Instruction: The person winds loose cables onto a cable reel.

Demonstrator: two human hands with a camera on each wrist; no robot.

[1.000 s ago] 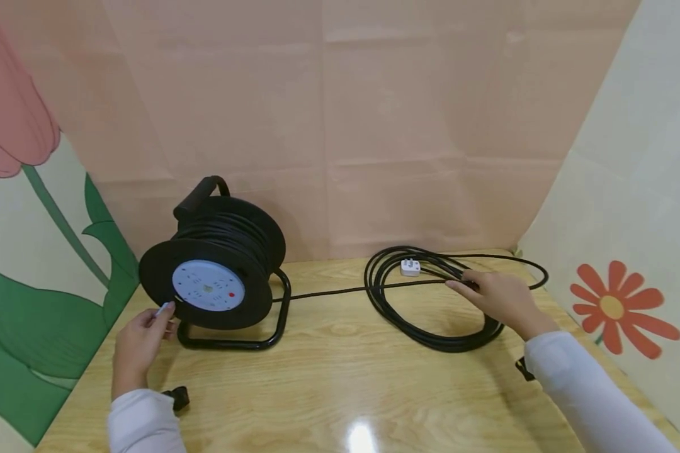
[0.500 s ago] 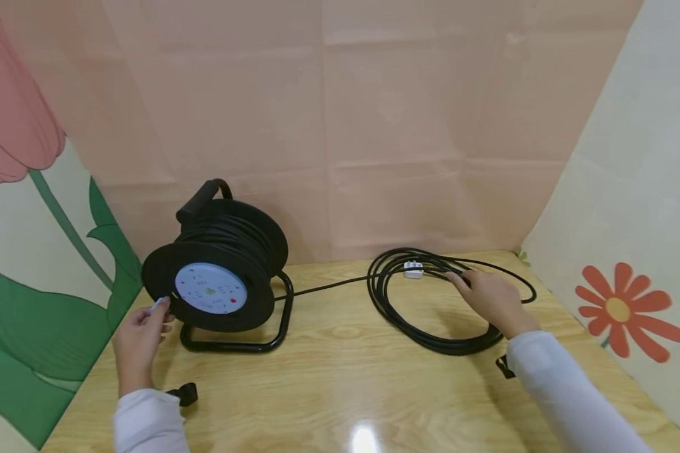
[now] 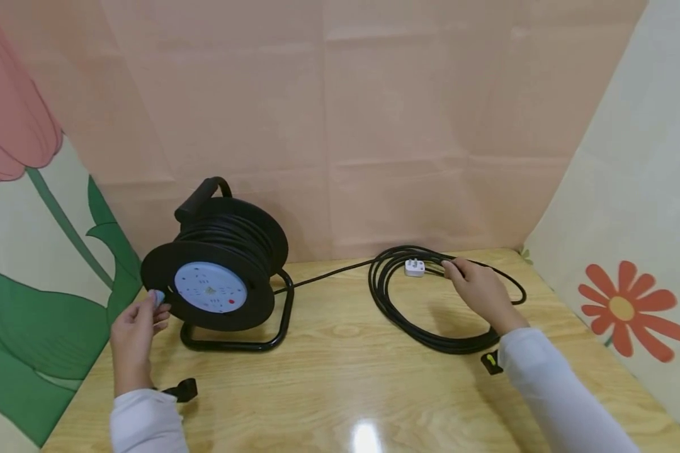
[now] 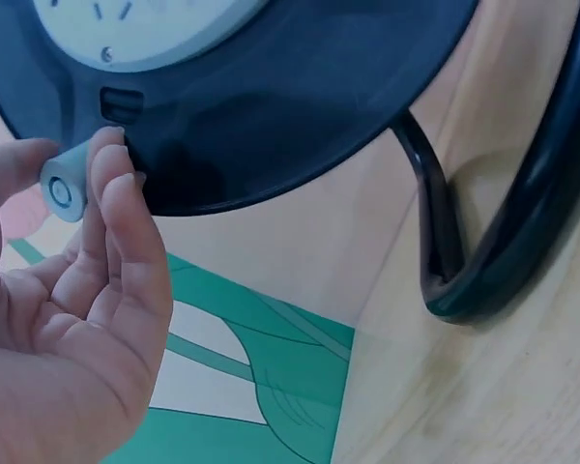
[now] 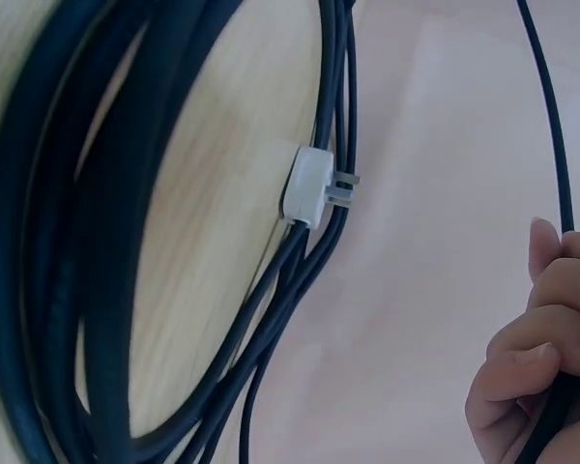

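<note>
I see the cable reel at centre left of the head view, its axle pointing toward me. From it a black cable runs right to the loose coil at centre right. My right hand curls round a strand on the coil's far side, beside the white plug. My left hand pinches the winding knob at the reel's lower left rim.

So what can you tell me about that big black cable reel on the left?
The black plastic cable reel stands upright in a black tube frame on the wooden table, carry handle on top. Black cable is wound round its drum; its pale round face carries sockets and a red button. The left hand pinches its small grey knob.
</note>
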